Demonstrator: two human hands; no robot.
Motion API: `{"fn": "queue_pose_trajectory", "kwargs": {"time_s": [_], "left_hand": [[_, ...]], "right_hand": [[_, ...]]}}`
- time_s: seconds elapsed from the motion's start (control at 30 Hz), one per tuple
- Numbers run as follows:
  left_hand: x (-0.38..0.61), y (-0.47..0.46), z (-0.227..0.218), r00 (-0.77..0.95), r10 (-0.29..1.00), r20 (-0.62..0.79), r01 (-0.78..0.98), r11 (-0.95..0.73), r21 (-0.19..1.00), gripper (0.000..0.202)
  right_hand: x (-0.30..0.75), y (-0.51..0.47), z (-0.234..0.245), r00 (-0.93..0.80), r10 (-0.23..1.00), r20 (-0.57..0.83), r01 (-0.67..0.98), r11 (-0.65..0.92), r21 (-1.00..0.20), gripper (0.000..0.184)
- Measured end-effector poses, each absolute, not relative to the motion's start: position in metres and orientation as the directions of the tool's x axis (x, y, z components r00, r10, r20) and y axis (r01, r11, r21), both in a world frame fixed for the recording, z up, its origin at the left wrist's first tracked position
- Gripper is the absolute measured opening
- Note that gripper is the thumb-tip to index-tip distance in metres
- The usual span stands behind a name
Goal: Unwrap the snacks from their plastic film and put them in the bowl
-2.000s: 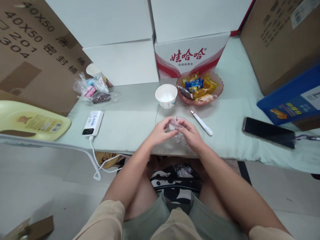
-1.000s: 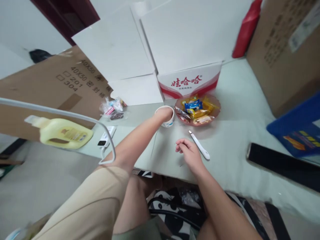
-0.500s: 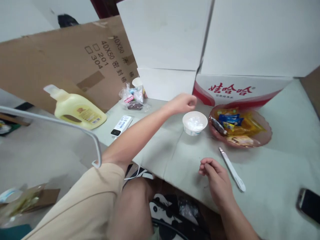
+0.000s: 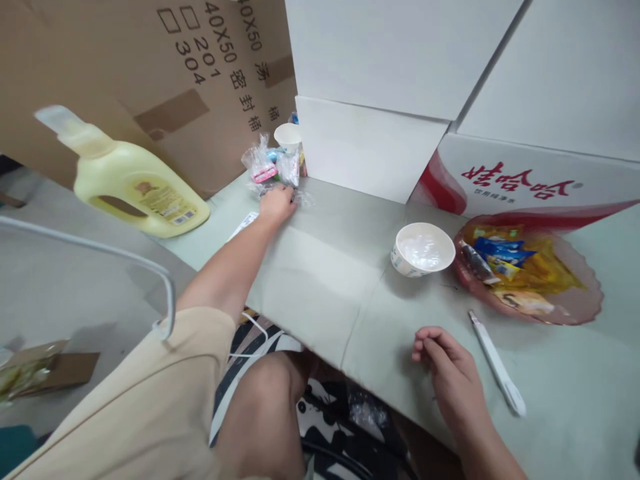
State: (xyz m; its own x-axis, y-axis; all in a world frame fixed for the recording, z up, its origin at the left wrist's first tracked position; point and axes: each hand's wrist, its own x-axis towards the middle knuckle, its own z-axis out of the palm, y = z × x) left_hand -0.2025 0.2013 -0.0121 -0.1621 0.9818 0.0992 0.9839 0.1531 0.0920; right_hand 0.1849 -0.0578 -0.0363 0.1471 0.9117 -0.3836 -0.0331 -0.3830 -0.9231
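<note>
Head view: at far left, the left hand [image 4: 277, 203] curls against crinkled clear plastic bags [image 4: 257, 160] holding pink and blue pieces; hidden fingertips leave its grip unclear. The right hand [image 4: 425, 347] is loosely curled at near right, thumb against fingers; whether it pinches anything cannot be told. Beside it lies a slim white smooth-handled tool [image 4: 497, 363]. Beyond stand a round white paper bowl [image 4: 407, 269] with crumpled film and a scalloped translucent pink bowl [image 4: 593, 293] of shiny packets. Pale green, faintly creased covering [image 4: 325, 267] spreads beneath, backed by matte white cartons [image 4: 370, 150] and brown cardboard [image 4: 120, 67].
</note>
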Motion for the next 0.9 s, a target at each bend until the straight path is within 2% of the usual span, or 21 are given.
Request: {"fn": "queue_pose_trajectory", "kwargs": {"time_s": [0.1, 0.2, 0.3, 0.4, 0.47, 0.53, 0.6, 0.63, 0.7, 0.77, 0.9], "left_hand": [[-0.184, 0.192, -0.011, -0.214, 0.968, 0.129, 0.957, 0.182, 0.224, 0.032], [-0.162, 0.178, -0.007, -0.168, 0.973, 0.161, 0.926, 0.099, 0.364, 0.023], [-0.132, 0.151, -0.005, -0.095, 0.980, 0.173, 0.913, 0.017, 0.407, 0.017], [-0.094, 0.110, -0.010, 0.002, 0.986, 0.168, 0.869, -0.085, 0.487, 0.022], [-0.068, 0.077, -0.015, 0.082, 0.984, 0.157, 0.693, -0.169, 0.701, 0.025], [-0.046, 0.045, -0.018, 0.195, 0.975, 0.106, 0.554, -0.199, 0.809, 0.023], [-0.029, 0.018, -0.019, 0.310, 0.949, 0.062, 0.473, -0.210, 0.856, 0.019], [-0.022, 0.007, -0.017, 0.366, 0.929, 0.042, 0.449, -0.217, 0.867, 0.016], [-0.013, -0.008, -0.013, 0.467, 0.884, 0.018, 0.416, -0.238, 0.878, 0.012], [-0.014, -0.017, -0.007, 0.554, 0.832, -0.002, 0.387, -0.256, 0.886, 0.016], [-0.035, -0.015, -0.001, 0.657, 0.754, -0.012, 0.256, -0.208, 0.944, 0.044]], "right_hand": [[0.180, -0.059, -0.032, 0.135, 0.927, -0.351, -0.014, -0.353, -0.936, 0.025], [0.178, -0.061, -0.028, 0.120, 0.937, -0.328, -0.016, -0.328, -0.944, 0.023], [0.180, -0.064, -0.027, 0.097, 0.950, -0.297, -0.031, -0.296, -0.955, 0.022], [0.183, -0.064, -0.031, 0.090, 0.971, -0.222, 0.026, -0.225, -0.974, 0.023], [0.185, -0.063, -0.035, 0.093, 0.988, -0.122, 0.128, -0.133, -0.983, 0.026], [0.186, -0.061, -0.039, 0.054, 0.998, 0.025, 0.239, 0.011, -0.971, 0.036], [0.187, -0.058, -0.042, -0.035, 0.986, 0.160, 0.311, 0.163, -0.936, 0.046], [0.187, -0.057, -0.042, -0.086, 0.974, 0.208, 0.330, 0.225, -0.917, 0.045], [0.188, -0.057, -0.040, -0.179, 0.947, 0.266, 0.343, 0.313, -0.886, 0.026], [0.190, -0.059, -0.036, -0.232, 0.931, 0.283, 0.335, 0.349, -0.875, 0.009], [0.191, -0.066, -0.027, -0.204, 0.949, 0.240, 0.352, 0.300, -0.887, 0.011]]}}
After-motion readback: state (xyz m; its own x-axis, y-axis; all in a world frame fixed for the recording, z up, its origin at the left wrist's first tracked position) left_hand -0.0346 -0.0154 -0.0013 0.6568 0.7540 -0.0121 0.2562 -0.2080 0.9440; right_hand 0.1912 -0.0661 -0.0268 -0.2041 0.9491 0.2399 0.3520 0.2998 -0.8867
